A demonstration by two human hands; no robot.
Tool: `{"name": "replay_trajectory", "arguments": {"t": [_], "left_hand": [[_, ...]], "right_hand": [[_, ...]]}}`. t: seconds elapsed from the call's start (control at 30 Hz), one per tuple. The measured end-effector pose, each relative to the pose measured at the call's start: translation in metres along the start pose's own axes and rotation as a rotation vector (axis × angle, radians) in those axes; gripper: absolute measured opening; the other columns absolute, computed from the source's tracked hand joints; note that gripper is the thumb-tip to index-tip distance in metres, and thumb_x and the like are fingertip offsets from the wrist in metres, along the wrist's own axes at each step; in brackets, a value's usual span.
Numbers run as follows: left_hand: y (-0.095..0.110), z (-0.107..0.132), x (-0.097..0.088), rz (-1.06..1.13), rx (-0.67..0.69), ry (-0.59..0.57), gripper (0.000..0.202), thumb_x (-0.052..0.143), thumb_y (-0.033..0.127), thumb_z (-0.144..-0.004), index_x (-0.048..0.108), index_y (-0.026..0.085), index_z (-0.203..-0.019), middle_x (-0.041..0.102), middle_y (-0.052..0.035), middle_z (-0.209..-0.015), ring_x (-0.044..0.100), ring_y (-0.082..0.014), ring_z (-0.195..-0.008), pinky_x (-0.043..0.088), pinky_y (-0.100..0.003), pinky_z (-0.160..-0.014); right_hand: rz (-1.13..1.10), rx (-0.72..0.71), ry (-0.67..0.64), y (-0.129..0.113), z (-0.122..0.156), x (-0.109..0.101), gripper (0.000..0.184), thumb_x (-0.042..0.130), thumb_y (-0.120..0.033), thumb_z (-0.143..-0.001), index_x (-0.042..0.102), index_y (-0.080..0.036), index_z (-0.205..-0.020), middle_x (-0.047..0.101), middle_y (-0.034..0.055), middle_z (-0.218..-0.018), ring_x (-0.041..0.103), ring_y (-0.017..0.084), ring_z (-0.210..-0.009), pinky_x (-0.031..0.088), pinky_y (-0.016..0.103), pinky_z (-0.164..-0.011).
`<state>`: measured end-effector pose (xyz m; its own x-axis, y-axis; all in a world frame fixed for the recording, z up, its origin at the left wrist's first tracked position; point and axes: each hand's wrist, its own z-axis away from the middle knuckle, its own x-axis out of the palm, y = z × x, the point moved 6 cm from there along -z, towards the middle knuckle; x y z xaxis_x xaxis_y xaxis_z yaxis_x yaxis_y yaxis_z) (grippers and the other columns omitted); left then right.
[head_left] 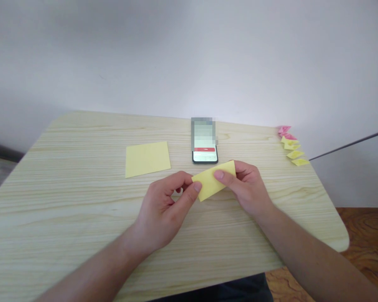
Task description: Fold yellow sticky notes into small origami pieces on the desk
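Observation:
A folded yellow paper (210, 181) is held just above the middle of the light wooden table (66, 218). My left hand (164, 209) pinches its left end between thumb and fingers. My right hand (244, 186) grips its right end, thumb on top. Both hands are closed on the paper. Behind them, a flat yellow paper square (147, 158) lies on the table to the left.
A phone (204, 140) with its screen lit lies just beyond my hands. Several small folded yellow shapes (294, 153) and pink ones (286, 132) lie in a row at the far right corner. A white wall stands behind; wooden floor (365, 235) shows at right.

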<state>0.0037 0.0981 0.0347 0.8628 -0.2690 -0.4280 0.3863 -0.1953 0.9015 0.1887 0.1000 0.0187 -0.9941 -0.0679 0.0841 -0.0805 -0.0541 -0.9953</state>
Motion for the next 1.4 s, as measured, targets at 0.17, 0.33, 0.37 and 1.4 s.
{"name": "replay_trajectory", "arguments": {"t": [0.17,0.33,0.37,1.4], "left_hand": [[-0.002,0.001,0.001,0.027,-0.001,-0.012,0.029,0.055,0.039,-0.099,0.063,0.02,-0.077,0.057,0.0036,-0.071,0.051,-0.0121,-0.069,0.039,-0.026,-0.065],[-0.004,0.0,0.002,0.069,-0.009,-0.03,0.03,0.054,0.04,-0.1,0.061,0.02,-0.078,0.057,0.0034,-0.072,0.051,-0.0121,-0.068,0.038,-0.027,-0.064],[-0.004,0.0,0.002,0.069,-0.01,-0.031,0.031,0.054,0.04,-0.1,0.061,0.02,-0.078,0.057,0.0033,-0.072,0.051,-0.0122,-0.068,0.038,-0.027,-0.064],[-0.006,0.048,-0.006,-0.578,0.225,-0.085,0.032,0.052,0.017,-0.094,0.067,0.026,-0.121,0.067,-0.0034,-0.126,0.057,-0.0246,-0.119,0.045,-0.043,-0.103]], "right_hand": [[0.057,-0.014,0.043,-0.001,0.001,-0.003,0.02,0.081,-0.039,-0.082,0.078,-0.02,-0.087,0.072,0.0017,-0.076,0.063,0.014,-0.07,0.051,0.026,-0.062],[0.106,-0.024,0.064,-0.003,0.001,-0.004,0.021,0.081,-0.04,-0.081,0.077,-0.02,-0.085,0.07,0.001,-0.075,0.061,0.014,-0.069,0.049,0.025,-0.06],[0.114,-0.027,0.066,-0.004,0.002,-0.004,0.022,0.082,-0.04,-0.081,0.076,-0.02,-0.084,0.07,0.0007,-0.074,0.061,0.014,-0.068,0.049,0.025,-0.06],[0.865,-0.034,-0.248,0.001,0.01,0.021,0.026,0.07,-0.043,-0.09,0.074,-0.021,-0.077,0.069,-0.001,-0.069,0.059,0.014,-0.063,0.036,0.028,-0.057]]}}
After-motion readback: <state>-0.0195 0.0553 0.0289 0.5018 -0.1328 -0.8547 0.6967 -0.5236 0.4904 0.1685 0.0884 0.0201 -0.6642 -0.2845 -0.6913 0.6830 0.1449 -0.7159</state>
